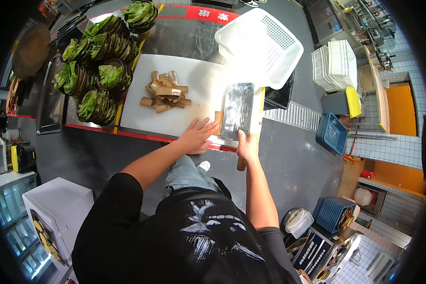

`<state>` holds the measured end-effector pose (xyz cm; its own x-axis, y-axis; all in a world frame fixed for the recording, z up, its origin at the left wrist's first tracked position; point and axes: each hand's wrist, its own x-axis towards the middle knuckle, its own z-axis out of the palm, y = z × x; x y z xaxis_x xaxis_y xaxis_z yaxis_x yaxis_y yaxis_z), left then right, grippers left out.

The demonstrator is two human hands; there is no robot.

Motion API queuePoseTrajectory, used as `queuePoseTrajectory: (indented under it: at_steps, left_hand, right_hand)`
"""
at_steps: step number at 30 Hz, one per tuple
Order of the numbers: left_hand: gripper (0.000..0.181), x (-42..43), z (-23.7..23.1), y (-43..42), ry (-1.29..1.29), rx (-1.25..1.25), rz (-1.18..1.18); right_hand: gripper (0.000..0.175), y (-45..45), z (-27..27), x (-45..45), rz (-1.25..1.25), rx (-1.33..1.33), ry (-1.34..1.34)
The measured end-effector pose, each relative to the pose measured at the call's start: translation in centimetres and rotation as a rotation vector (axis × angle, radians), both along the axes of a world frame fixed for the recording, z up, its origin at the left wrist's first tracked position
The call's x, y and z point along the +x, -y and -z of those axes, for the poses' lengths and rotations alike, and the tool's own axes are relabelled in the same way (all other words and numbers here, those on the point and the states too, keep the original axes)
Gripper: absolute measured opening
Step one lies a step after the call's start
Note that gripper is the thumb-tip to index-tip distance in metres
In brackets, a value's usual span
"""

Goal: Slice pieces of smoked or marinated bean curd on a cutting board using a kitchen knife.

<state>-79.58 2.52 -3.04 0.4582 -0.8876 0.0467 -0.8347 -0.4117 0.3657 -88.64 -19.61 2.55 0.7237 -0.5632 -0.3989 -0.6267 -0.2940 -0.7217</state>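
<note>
A cleaver (238, 110) with a wooden handle is held in my right hand (247, 146), its broad blade lying over the right part of a white cutting board (135, 115). Just left of the blade is a brown strip of food (218, 122). My left hand (197, 135) rests at the board's near edge, palm down, its fingertips touching or close to the strip; it grips nothing that I can see. Several similar brown pieces (168, 91) lie in a loose pile on the board's left half.
Stacked dark bowls with green lettuce (110, 75) stand left of the board. A white perforated basket (285, 46) sits at the board's far right corner, partly in glare. A blue bin (332, 135) and stacked white crates (335, 65) are further right. A white chest (58, 202) stands behind at left.
</note>
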Motion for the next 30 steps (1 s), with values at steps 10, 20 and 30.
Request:
queuePoseTrajectory:
  at_steps: [10,20,30]
  left_hand:
    - [0.066,0.0,-0.2,0.0,-0.009,0.009,0.008]
    - [0.069,1.5,-0.7,0.6,-0.121,-0.007,0.063]
    - [0.054,4.4,0.6,5.3,-0.194,-0.288,-0.218]
  right_hand:
    - [0.043,-1.3,-1.0,0.8,-0.089,-0.330,-0.164]
    - [0.041,-3.2,0.7,1.1,-0.046,-0.258,-0.151]
    - [0.044,-3.7,1.5,1.0,-0.021,-0.297,-0.111]
